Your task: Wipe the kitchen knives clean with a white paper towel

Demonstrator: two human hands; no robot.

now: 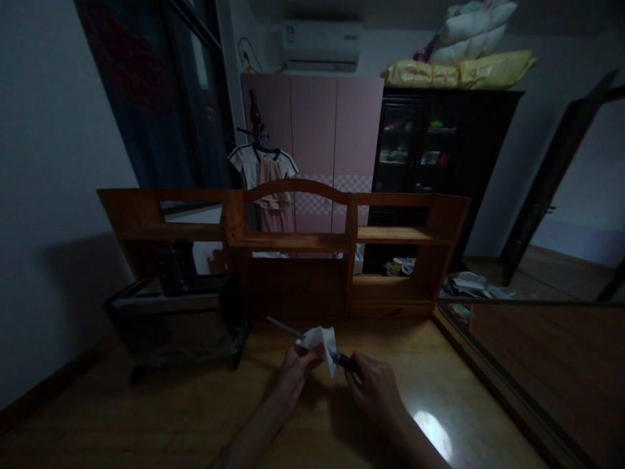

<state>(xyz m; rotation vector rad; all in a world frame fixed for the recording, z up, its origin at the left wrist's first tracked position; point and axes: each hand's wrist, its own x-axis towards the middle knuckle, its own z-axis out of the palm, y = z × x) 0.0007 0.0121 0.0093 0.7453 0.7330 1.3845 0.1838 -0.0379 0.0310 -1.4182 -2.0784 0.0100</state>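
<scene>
The right hand (374, 384) is closed round a short black handle (348, 365). The left hand (296, 368) pinches a crumpled white sheet of paper or cloth (321, 342). A thin, straight grey rod (284, 327) pokes out past the sheet and may join the handle. All are above a shiny light-brown wooden tabletop (170, 417). The sheet looks wrapped on already, but the rod's far end is bare; I cannot tell how much is left. Behind stands a brown wooden shelf (293, 243).
</scene>
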